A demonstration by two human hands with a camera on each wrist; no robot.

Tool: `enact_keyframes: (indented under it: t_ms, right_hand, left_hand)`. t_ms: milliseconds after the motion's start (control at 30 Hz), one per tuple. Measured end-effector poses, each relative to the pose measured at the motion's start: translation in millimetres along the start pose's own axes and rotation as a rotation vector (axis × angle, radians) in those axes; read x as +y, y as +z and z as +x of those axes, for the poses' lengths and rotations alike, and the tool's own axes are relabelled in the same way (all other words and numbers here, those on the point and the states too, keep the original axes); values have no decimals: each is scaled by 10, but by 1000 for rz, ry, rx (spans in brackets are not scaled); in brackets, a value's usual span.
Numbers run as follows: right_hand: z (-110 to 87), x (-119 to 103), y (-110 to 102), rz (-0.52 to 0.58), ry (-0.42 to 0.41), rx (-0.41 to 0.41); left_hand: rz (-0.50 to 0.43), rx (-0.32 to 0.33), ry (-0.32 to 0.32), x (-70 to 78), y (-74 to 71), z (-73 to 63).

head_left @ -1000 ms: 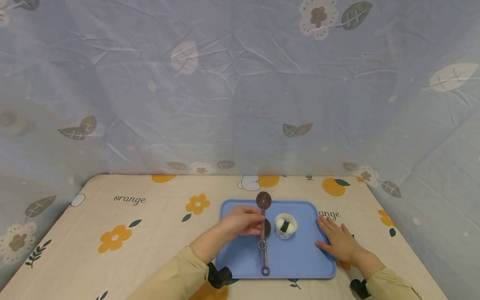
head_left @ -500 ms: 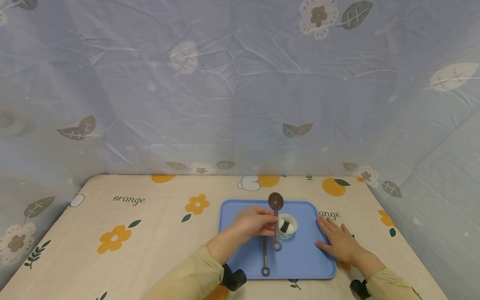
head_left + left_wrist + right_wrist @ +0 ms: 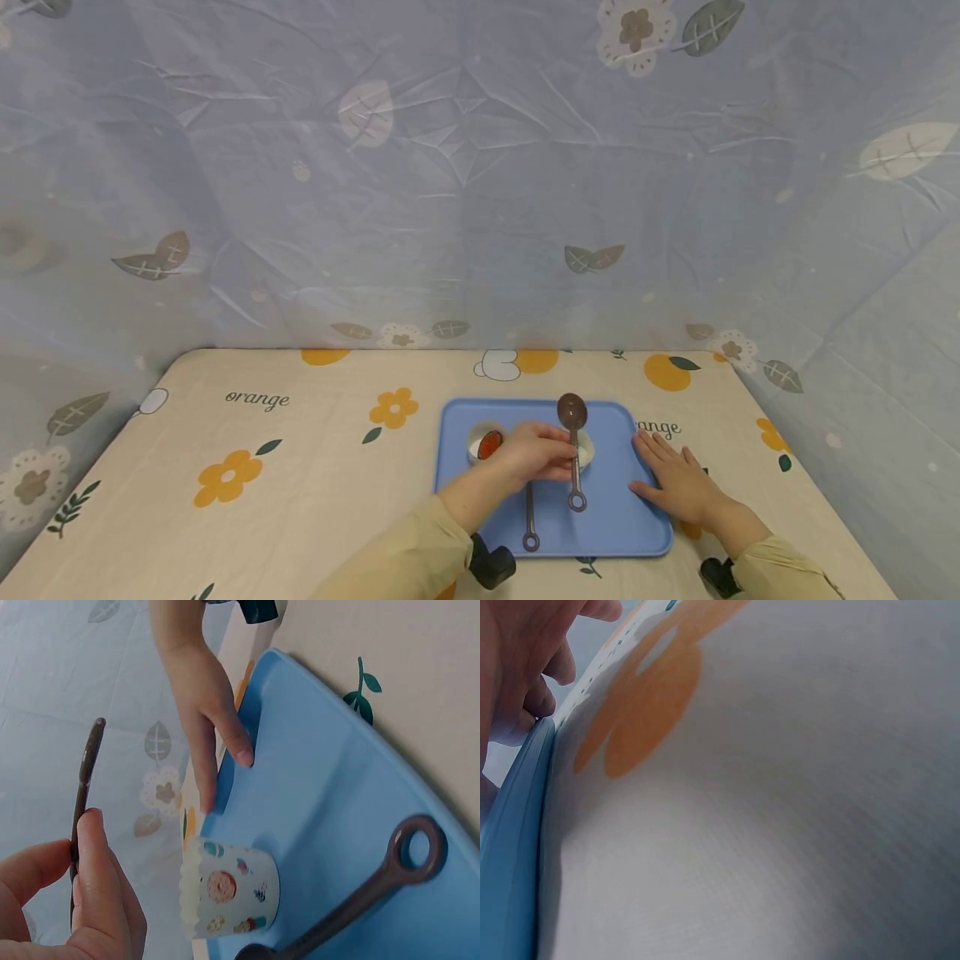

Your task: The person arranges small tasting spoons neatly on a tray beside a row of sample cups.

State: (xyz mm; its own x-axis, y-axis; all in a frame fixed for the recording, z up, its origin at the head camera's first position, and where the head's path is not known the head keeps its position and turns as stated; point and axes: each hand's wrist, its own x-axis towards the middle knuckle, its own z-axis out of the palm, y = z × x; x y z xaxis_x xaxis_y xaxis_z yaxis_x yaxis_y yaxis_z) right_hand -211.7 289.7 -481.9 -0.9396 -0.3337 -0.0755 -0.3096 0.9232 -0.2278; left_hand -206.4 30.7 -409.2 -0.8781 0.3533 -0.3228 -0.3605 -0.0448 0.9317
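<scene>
My left hand (image 3: 531, 457) pinches a brown spoon (image 3: 572, 411) by its handle, bowl end pointing away from me. In the left wrist view the thumb and fingers close on this spoon (image 3: 91, 750), seen edge-on above the tray. Beneath it, a paper cup (image 3: 587, 451) with a printed pattern is mostly covered by hand and spoon. A second brown spoon (image 3: 530, 517) lies on the blue tray (image 3: 600, 529), its bowl hidden under my left hand. My right hand (image 3: 678, 483) rests with fingers spread on the tray's right rim.
Left of the hand, another pale cup (image 3: 474, 442) holds a red-orange piece with a dark edge (image 3: 491, 444). The tray stands on a cream tablecloth (image 3: 315, 467) with orange flowers. A blue-grey printed curtain (image 3: 465, 208) rises behind the table.
My left hand has carried the spoon rightward, from above the lying spoon to over the right cup. The left cup with the red-orange piece has come into view. My right hand stays put.
</scene>
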Motion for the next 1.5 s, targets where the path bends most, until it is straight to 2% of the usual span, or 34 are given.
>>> enact_keyframes:
  t_ms: [433,833,1267,1500]
  right_hand:
    - [1,-20,-15,0,4,-13]
    - [3,-23,-19,3,12,-19]
    - [7,1,-12,-2,5,-16]
    - [18,29,10,-4,6,-12]
  left_hand:
    - [-10,-4,-4,-83,177,93]
    - [-3,69,43,-244,392,166]
    - [34,41,44,-386,538,157]
    - [36,53,46,-460,645,165]
